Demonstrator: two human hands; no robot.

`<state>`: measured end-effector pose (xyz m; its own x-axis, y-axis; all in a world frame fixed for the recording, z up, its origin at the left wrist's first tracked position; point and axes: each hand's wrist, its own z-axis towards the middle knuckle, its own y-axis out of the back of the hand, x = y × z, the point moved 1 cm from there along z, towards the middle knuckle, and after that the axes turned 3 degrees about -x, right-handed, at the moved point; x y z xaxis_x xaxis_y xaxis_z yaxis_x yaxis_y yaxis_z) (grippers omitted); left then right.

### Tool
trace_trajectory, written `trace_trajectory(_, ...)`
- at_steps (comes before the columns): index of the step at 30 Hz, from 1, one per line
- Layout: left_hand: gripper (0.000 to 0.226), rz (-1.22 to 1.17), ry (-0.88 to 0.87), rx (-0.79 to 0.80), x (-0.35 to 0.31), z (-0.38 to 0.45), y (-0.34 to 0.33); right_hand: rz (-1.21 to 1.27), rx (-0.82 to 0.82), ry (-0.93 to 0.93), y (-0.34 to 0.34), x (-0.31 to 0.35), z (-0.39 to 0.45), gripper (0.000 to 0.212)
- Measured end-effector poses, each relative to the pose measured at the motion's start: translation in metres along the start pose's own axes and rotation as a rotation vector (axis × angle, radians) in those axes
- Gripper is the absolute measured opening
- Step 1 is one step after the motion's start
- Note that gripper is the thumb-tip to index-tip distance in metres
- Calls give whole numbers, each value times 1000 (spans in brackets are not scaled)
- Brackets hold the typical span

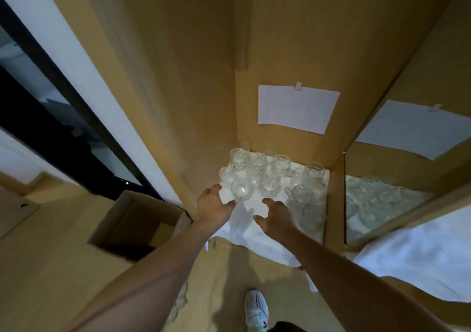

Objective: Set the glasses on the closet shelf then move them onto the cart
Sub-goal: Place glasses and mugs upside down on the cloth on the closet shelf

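Several clear glass mugs point(270, 176) stand crowded on a white cloth point(244, 227) that covers the closet shelf. My left hand point(212, 205) reaches in at the shelf's left side, its fingers beside the nearest glass point(240, 191) and its thumb touching that glass's base. My right hand point(276, 215) hovers over the cloth just in front of the glasses, fingers loosely spread and holding nothing. The cart is not in view.
Wooden closet walls close in the shelf; a white paper sheet point(297, 108) hangs on the back panel. A mirrored door point(397, 184) at right reflects the glasses. An open cardboard box point(137, 222) sits low at left. My shoe point(256, 311) is on the floor.
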<state>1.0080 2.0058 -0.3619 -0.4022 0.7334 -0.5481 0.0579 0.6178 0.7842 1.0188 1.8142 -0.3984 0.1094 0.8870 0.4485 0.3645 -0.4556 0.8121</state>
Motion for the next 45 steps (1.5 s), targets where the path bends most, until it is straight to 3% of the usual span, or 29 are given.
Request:
trace_trajectory(9,66,-52,107,106,-4,35,-31,45,99,-79,-14,-20,42,64)
trace_trajectory(24,72,-89,151,317,25,118,-102,121,186,-376,-66,-36,91,66)
trace_trajectory(38,64,-126,343,252,74,201,-166,385,-4,-590,-123,-68,180,61)
trace_trajectory(45,64,-216,416,193,93,222,-211,500,-148,-591,-152,-93,230,78)
